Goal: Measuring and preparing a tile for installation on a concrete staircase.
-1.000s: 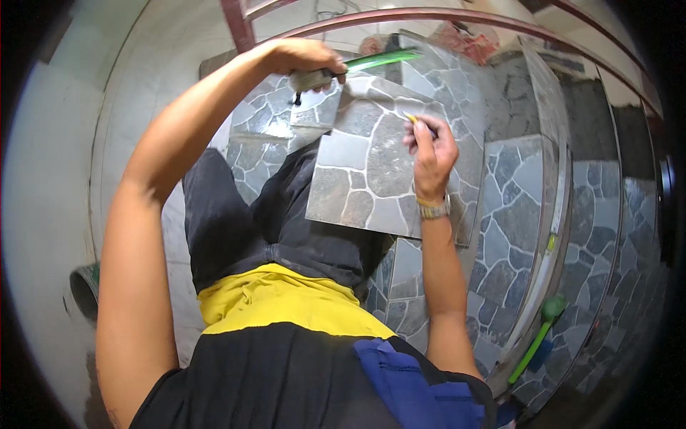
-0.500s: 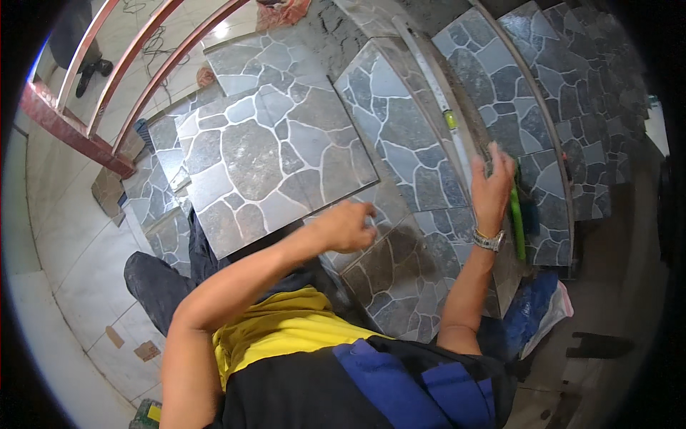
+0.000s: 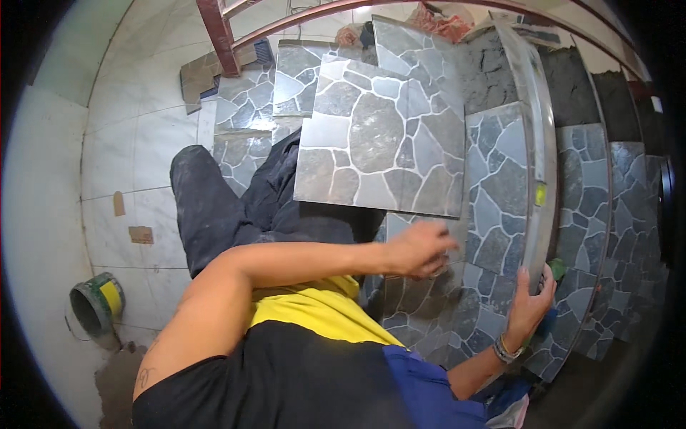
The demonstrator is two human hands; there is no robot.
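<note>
Right hand (image 3: 531, 304) grips the end of a long silver spirit level (image 3: 541, 157).
Best steered clear of the grey stone-patterned tile (image 3: 375, 132); left hand (image 3: 420, 250) half-curled, contents unclear.

- one view: head cam, left unit of a worn fisheye pair, upright, unmirrored
- looks steeply down from the wearer's head, over the torso (image 3: 314, 379)
- torso near the lens along the lower edge, floor (image 3: 143, 168) farther off
- left hand (image 3: 423, 250) and right hand (image 3: 532, 300) both well inside frame
- wide field: bucket (image 3: 108, 289) toward left rim, railing (image 3: 218, 37) bowed along top
</note>
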